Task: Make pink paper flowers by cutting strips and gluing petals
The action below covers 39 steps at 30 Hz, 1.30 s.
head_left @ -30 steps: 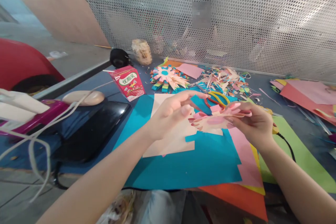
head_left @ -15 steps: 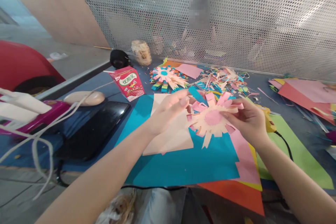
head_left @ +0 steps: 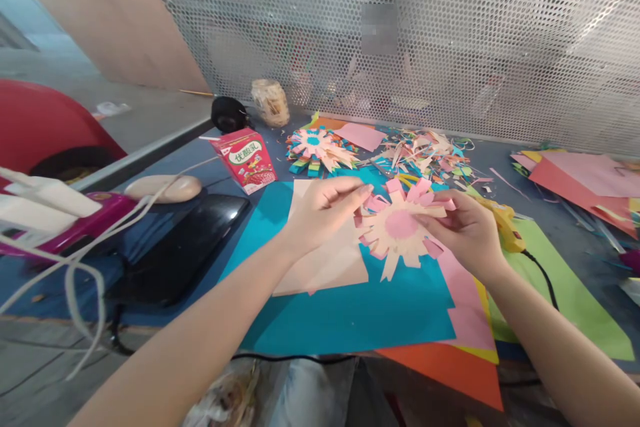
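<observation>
A layered paper flower [head_left: 401, 224] in cream and pink, with a round pink centre, is held up over blue paper [head_left: 350, 323]. My right hand [head_left: 465, 230] pinches its right side, thumb on the front. At the flower's upper left edge is my left hand [head_left: 325, 210], its thumb and forefinger pressed together; whether they grip a petal is hidden. Beneath my left hand a cream sheet [head_left: 325, 267] lies on the blue paper.
Behind are a finished-looking flower [head_left: 315, 143] and a heap of paper scraps [head_left: 430, 150]. A pink carton [head_left: 249, 163] and black phone [head_left: 180, 247] stand or lie left. A yellow glue gun [head_left: 507, 227] rests on green paper [head_left: 565, 293] at right.
The blue strip that stood up near my left fingertips no longer shows there. The flower and my right hand have shifted slightly left, and my left fingers have closed together.
</observation>
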Each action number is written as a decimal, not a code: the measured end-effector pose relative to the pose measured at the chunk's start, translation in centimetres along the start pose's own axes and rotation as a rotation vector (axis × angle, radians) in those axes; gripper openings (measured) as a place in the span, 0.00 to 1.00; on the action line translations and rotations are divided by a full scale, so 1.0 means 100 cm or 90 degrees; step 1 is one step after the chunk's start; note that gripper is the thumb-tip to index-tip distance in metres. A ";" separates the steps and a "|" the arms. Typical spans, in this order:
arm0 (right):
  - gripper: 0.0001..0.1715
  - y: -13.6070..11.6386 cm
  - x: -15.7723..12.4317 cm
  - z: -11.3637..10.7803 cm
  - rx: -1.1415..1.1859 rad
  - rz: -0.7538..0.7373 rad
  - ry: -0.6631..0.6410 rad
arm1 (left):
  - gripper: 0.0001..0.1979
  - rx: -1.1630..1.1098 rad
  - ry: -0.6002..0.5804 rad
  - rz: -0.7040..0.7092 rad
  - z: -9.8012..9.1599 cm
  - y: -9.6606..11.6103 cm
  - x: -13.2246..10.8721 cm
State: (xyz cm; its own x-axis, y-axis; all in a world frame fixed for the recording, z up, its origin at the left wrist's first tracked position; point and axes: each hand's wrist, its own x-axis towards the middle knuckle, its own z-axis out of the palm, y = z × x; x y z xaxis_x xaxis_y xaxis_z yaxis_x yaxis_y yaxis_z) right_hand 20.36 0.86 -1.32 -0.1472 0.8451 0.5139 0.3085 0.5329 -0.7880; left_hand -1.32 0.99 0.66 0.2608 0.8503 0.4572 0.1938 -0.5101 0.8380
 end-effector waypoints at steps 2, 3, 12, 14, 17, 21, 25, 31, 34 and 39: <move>0.11 0.001 0.000 0.000 -0.004 0.001 -0.004 | 0.18 -0.011 -0.002 0.005 0.000 -0.001 0.000; 0.11 0.001 0.000 0.000 -0.006 0.003 -0.006 | 0.18 -0.016 -0.005 0.010 0.000 -0.001 0.000; 0.10 0.004 0.000 0.000 -0.059 -0.038 -0.036 | 0.22 -0.009 0.008 0.035 0.001 0.002 0.000; 0.09 0.004 -0.001 0.000 -0.079 -0.060 -0.031 | 0.22 -0.016 0.006 0.023 0.002 -0.001 0.000; 0.08 0.001 0.000 -0.003 -0.111 -0.143 -0.011 | 0.21 -0.098 0.006 -0.007 0.000 -0.006 0.000; 0.10 -0.007 0.002 -0.013 -0.227 -0.482 -0.005 | 0.30 -0.285 -0.010 -0.147 -0.006 -0.008 0.001; 0.07 -0.014 0.001 -0.018 -0.425 -0.762 -0.026 | 0.25 -0.382 -0.117 -0.344 -0.006 -0.004 0.001; 0.08 -0.019 -0.002 -0.012 -0.497 -0.845 -0.061 | 0.34 -0.347 -0.098 -0.434 0.005 -0.001 -0.002; 0.10 -0.020 -0.003 -0.010 -0.524 -0.863 -0.070 | 0.28 -0.357 -0.132 -0.393 0.009 -0.004 -0.002; 0.09 -0.021 -0.003 -0.009 -0.537 -0.883 -0.084 | 0.18 -0.370 -0.168 -0.334 0.012 -0.007 -0.001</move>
State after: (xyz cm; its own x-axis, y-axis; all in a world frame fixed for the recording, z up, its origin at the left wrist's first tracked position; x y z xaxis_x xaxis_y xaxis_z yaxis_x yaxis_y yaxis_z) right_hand 20.56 -0.56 0.46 -0.7959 -0.2161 0.5655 0.2695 0.7099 0.6507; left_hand -0.37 1.07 -0.32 0.5003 0.8637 -0.0610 -0.1487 0.1551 0.9766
